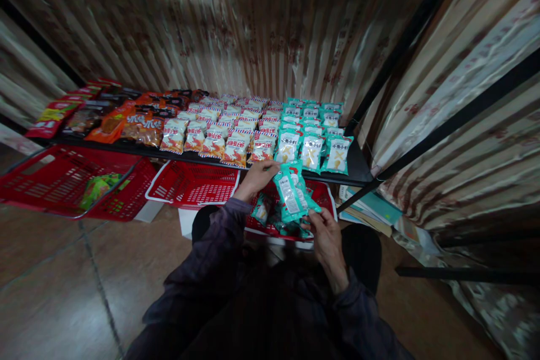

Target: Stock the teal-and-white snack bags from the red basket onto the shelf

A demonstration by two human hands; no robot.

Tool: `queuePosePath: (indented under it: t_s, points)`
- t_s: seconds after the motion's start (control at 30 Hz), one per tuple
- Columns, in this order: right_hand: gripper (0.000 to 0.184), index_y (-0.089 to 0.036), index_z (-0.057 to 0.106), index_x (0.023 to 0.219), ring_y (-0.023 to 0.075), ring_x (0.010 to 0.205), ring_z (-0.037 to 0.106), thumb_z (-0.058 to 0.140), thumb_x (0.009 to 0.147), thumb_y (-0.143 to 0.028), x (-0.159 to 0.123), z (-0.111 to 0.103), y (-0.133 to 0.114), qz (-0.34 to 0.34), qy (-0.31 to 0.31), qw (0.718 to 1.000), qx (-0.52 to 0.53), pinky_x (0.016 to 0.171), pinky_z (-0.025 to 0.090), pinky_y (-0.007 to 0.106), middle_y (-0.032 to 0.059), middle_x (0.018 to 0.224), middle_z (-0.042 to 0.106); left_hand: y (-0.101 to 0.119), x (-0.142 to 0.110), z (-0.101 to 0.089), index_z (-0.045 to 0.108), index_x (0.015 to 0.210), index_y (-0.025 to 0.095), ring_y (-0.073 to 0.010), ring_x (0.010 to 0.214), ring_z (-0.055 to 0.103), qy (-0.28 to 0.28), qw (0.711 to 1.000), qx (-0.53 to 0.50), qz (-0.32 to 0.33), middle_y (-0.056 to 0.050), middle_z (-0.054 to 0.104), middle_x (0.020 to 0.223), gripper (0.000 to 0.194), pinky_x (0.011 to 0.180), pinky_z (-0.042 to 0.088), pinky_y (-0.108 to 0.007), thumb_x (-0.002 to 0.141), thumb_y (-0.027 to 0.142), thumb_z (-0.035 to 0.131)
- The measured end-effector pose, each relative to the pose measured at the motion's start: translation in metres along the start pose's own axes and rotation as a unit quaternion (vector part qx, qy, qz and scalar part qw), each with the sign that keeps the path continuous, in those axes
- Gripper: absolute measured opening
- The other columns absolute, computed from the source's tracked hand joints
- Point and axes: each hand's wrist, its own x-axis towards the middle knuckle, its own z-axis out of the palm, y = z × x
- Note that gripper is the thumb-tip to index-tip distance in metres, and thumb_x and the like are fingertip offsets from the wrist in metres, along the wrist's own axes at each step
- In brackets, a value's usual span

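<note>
My left hand (258, 179) is closed, thumb and fingers pinching the upper left corner of a teal snack bag (288, 194), whose printed back faces up. My right hand (327, 236) pinches a lower right teal corner; at least one more teal bag shows behind the first, and I cannot tell exactly which one this hand grips. The bags hang over a red basket (327, 198) with more teal bags (262, 208) inside. Just beyond, rows of teal bags (311, 151) stand on the right end of a black shelf (360, 166).
White-and-orange snack bags (235, 147) fill the shelf's middle, with orange bags (110, 121) and red bags (59, 115) further left. Two more red baskets, one middle (198, 169) and one left (139, 183), stand below. Black posts (405, 28) and books (375, 205) are at right.
</note>
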Motion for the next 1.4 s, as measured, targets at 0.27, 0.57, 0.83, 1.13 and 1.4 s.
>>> queuePosePath:
  t_s: [0.27,0.57,0.83,1.13,1.4]
  points:
    - [0.026,-0.02,0.066,0.072,0.0121,0.059,0.058,0.077,0.061,-0.041,0.003,0.001,-0.005,0.0,-0.013,1.0,-0.022,0.052,0.053,0.023,-0.0039,0.065,0.062,0.015,0.004,-0.003,0.065,0.056,0.015,-0.0094,0.051,0.041,-0.05,0.997,0.062,0.016,0.005,0.049,0.051,0.029,0.05,0.028,-0.022,0.067,0.042,0.069]
    - [0.024,-0.02,0.066,0.068,0.0125,0.057,0.057,0.077,0.06,-0.041,0.003,0.003,-0.009,0.007,-0.036,0.999,-0.036,0.057,0.054,0.026,-0.0051,0.061,0.061,0.015,0.007,0.003,0.067,0.059,0.014,-0.0092,0.048,0.045,-0.035,0.996,-0.061,-0.053,0.003,0.056,0.05,0.017,0.049,0.032,-0.021,0.06,0.029,0.074]
    - [0.024,-0.02,0.064,0.067,0.0128,0.057,0.059,0.077,0.062,-0.04,0.007,0.0,-0.01,-0.005,-0.04,0.999,-0.036,0.056,0.053,0.026,-0.0051,0.061,0.062,0.011,0.012,0.009,0.06,0.05,0.016,-0.0097,0.051,0.045,0.057,0.997,-0.05,-0.018,0.003,0.055,0.051,0.016,0.054,0.035,-0.022,0.064,0.021,0.067]
    - [0.027,-0.02,0.06,0.062,0.0112,0.056,0.054,0.077,0.063,-0.04,0.015,0.001,-0.02,-0.023,-0.028,0.999,-0.018,0.049,0.052,0.022,-0.0051,0.06,0.056,0.009,0.016,0.015,0.064,0.056,0.017,-0.012,0.052,0.047,0.104,0.994,-0.022,-0.001,0.001,0.055,0.052,0.014,0.05,0.033,-0.022,0.066,0.026,0.065]
    - [0.031,-0.02,0.058,0.063,0.0105,0.055,0.053,0.078,0.064,-0.045,0.021,0.003,-0.017,-0.044,-0.015,0.999,-0.025,0.051,0.052,0.022,-0.0057,0.059,0.055,0.013,0.018,0.016,0.064,0.055,0.017,-0.0114,0.053,0.049,0.114,0.993,-0.038,0.001,0.001,0.057,0.053,0.013,0.049,0.035,-0.02,0.064,0.025,0.068]
